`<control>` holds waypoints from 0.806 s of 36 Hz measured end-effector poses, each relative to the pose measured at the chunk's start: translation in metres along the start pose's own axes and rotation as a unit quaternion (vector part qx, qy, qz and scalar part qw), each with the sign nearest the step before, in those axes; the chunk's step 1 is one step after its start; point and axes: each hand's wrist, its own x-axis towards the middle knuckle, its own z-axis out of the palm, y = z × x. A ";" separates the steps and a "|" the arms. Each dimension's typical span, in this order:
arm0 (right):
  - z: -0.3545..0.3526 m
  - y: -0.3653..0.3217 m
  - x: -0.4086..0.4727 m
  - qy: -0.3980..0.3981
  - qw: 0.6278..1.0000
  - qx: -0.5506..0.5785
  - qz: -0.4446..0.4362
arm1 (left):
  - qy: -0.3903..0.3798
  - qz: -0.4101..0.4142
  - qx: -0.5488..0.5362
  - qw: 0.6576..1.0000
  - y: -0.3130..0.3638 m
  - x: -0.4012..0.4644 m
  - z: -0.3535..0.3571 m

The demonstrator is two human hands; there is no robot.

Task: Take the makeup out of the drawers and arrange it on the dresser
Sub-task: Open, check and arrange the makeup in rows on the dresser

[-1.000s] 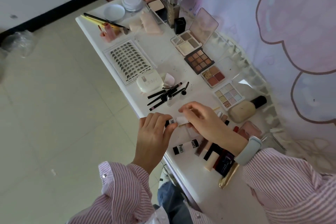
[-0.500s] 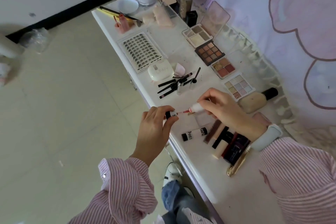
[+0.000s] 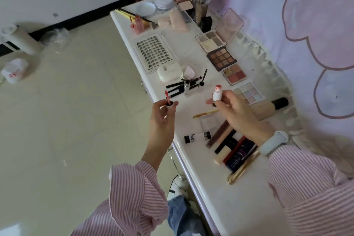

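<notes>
Above the dresser [image 3: 226, 188], left hand [image 3: 162, 119] pinches the wand cap [image 3: 35, 104], right hand [image 3: 237, 113] grips the tube [image 3: 217, 94].

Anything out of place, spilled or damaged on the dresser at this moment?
No spill or damage shows. The one oddity: the lip gloss tube is open, upright in the right hand, while the left hand holds its cap with wand apart, out past the dresser edge.
</notes>
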 end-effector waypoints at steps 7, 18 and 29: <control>0.016 0.013 0.019 0.066 0.982 -0.145 -0.102 | 0.083 0.048 0.119 0.988 -0.013 0.012 0.023; 0.026 0.031 0.031 0.109 0.951 -0.263 -0.125 | 0.122 0.039 0.247 0.960 -0.025 0.018 0.046; 0.003 0.037 0.017 0.070 0.943 -0.300 -0.130 | 0.106 0.061 0.306 0.944 -0.028 0.017 0.047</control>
